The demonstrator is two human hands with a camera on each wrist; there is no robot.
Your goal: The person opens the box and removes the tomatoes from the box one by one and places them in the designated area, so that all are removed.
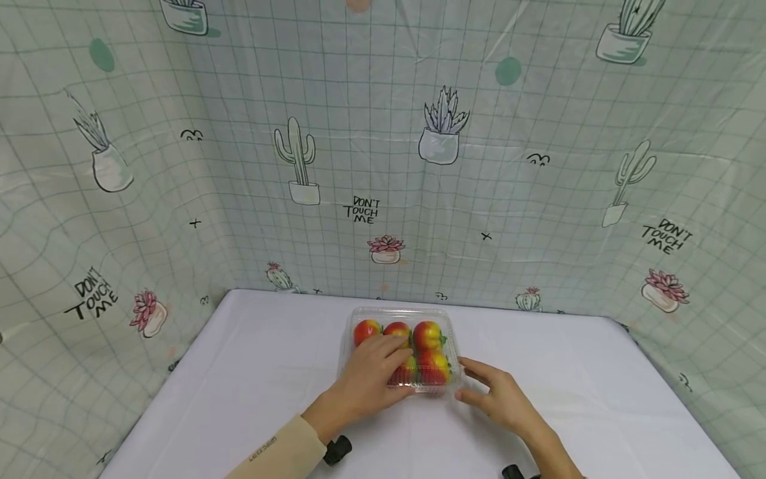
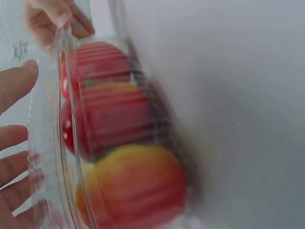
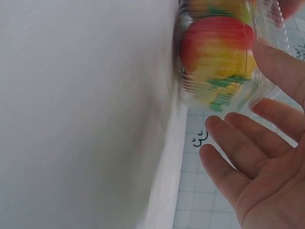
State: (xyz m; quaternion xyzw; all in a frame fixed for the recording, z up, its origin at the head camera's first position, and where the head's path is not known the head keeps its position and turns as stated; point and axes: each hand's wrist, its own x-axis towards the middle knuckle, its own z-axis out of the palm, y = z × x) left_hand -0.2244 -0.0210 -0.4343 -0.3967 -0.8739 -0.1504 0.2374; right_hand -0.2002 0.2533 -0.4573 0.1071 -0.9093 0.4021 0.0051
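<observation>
A clear plastic container (image 1: 397, 313) with a lid stands on the white table, holding several red-and-yellow fruits (image 1: 428, 336) with bits of green. My left hand (image 1: 372, 372) lies over the lid's left and middle part, fingers extended across it, hiding some fruits. In the left wrist view its fingers (image 2: 14, 167) look straight and slightly spread along the lid. Around the container's front right corner is my right hand (image 1: 497, 399), thumb at the front and forefinger at the right side. Its other fingers (image 3: 238, 143) are loosely extended in the right wrist view, off the container.
The white-clothed table (image 1: 269, 372) extends to both sides and in front of the container. A hanging cloth (image 1: 359, 133) with a grid and cactus prints encloses the back and sides. Black wrist straps (image 1: 338, 450) show at the wrists.
</observation>
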